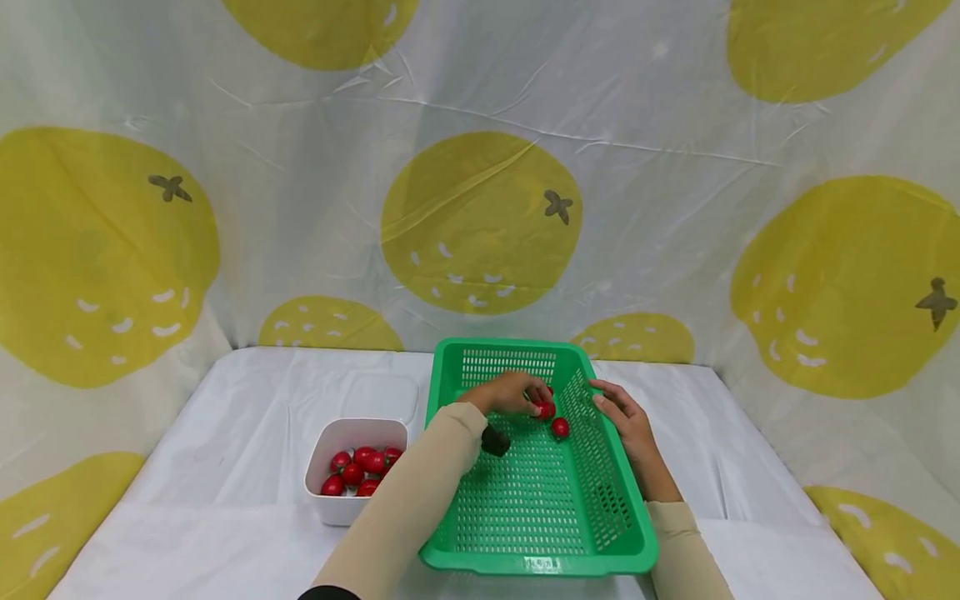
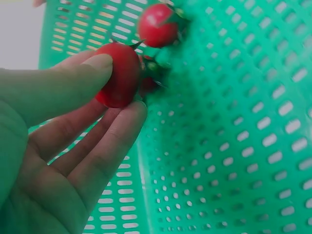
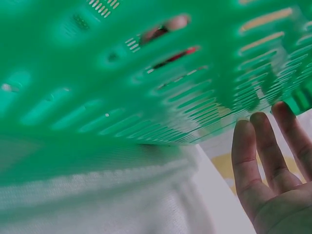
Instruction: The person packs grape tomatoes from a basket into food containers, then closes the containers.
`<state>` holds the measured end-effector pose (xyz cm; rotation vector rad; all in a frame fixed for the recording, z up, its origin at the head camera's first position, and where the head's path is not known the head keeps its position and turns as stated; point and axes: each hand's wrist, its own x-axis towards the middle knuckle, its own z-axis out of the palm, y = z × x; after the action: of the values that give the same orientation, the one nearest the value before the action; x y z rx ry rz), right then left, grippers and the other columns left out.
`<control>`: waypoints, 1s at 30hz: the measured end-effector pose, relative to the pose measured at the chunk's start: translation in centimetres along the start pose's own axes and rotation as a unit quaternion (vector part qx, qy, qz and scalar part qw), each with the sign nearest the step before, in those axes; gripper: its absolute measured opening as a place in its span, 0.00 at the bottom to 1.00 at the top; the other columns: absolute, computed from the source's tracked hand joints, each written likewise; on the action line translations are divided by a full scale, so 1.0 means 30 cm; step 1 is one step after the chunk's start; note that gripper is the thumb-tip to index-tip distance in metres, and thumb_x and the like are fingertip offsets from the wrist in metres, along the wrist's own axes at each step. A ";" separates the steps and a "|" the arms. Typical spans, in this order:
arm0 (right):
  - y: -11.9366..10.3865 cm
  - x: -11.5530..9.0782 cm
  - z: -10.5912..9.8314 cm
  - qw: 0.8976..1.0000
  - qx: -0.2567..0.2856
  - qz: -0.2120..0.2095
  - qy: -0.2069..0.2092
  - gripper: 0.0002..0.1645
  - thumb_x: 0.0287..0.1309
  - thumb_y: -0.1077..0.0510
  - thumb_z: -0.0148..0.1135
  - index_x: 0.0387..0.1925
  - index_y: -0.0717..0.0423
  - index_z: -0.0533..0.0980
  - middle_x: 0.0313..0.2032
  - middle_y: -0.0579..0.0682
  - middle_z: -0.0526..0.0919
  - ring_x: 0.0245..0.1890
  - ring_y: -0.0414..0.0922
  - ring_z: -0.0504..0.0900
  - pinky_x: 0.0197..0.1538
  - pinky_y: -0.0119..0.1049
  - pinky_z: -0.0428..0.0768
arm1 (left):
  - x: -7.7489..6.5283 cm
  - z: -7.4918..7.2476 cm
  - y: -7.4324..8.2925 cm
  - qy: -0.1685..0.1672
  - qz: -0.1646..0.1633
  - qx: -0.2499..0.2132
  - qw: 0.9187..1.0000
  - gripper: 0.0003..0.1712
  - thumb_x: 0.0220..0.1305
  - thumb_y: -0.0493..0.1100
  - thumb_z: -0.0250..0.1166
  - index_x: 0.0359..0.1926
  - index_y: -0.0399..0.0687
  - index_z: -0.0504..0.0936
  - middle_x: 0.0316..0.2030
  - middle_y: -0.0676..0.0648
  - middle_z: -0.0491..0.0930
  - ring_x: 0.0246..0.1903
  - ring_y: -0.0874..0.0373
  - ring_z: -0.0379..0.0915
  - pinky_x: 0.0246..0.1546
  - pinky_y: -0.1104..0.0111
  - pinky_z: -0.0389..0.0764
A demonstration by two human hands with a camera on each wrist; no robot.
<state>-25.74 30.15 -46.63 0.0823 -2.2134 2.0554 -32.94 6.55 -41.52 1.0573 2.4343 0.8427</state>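
A red cherry tomato is pinched between the thumb and fingers of my left hand, inside the green perforated plastic basket. Two other tomatoes show close by in the left wrist view: a round one with a green stem, and one mostly hidden behind the pinched tomato. From the head view, a loose tomato lies near the basket's right wall. My right hand is at the outside of that wall, its fingertips touching the basket and its fingers fairly straight in the right wrist view.
Left of the basket stands a white square container with several red tomatoes in it. Behind it lies a translucent lid on the white tablecloth. A curtain with yellow fruit prints hangs at the back and sides.
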 end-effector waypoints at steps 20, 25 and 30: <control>-0.065 -0.042 0.020 1.000 -0.027 -0.007 -0.004 0.27 0.70 0.50 0.53 0.65 0.57 0.68 0.53 0.46 0.74 0.44 0.39 0.79 0.42 0.33 0.81 | -0.052 -0.079 0.039 0.022 0.036 -0.034 0.999 0.15 0.69 0.41 0.60 0.54 0.49 0.81 0.53 0.49 0.79 0.53 0.55 0.74 0.48 0.70 0.76; -0.078 -0.043 0.024 1.000 -0.011 -0.015 0.000 0.26 0.70 0.52 0.53 0.64 0.60 0.68 0.50 0.46 0.75 0.42 0.39 0.79 0.40 0.32 0.81 | -0.096 -0.109 0.062 0.024 0.051 -0.044 0.997 0.17 0.70 0.39 0.57 0.58 0.49 0.78 0.53 0.46 0.78 0.51 0.55 0.75 0.46 0.70 0.77; -0.056 -0.028 0.017 1.000 -0.001 -0.018 -0.004 0.25 0.70 0.52 0.53 0.64 0.58 0.68 0.50 0.43 0.76 0.42 0.39 0.80 0.39 0.32 0.82 | -0.152 -0.159 0.081 0.036 0.070 -0.034 0.996 0.19 0.72 0.37 0.54 0.61 0.51 0.75 0.55 0.46 0.77 0.52 0.54 0.74 0.45 0.69 0.77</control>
<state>-24.73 29.48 -45.12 0.1302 -2.2022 2.0385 -31.14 2.65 -35.94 1.2029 2.3919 1.0187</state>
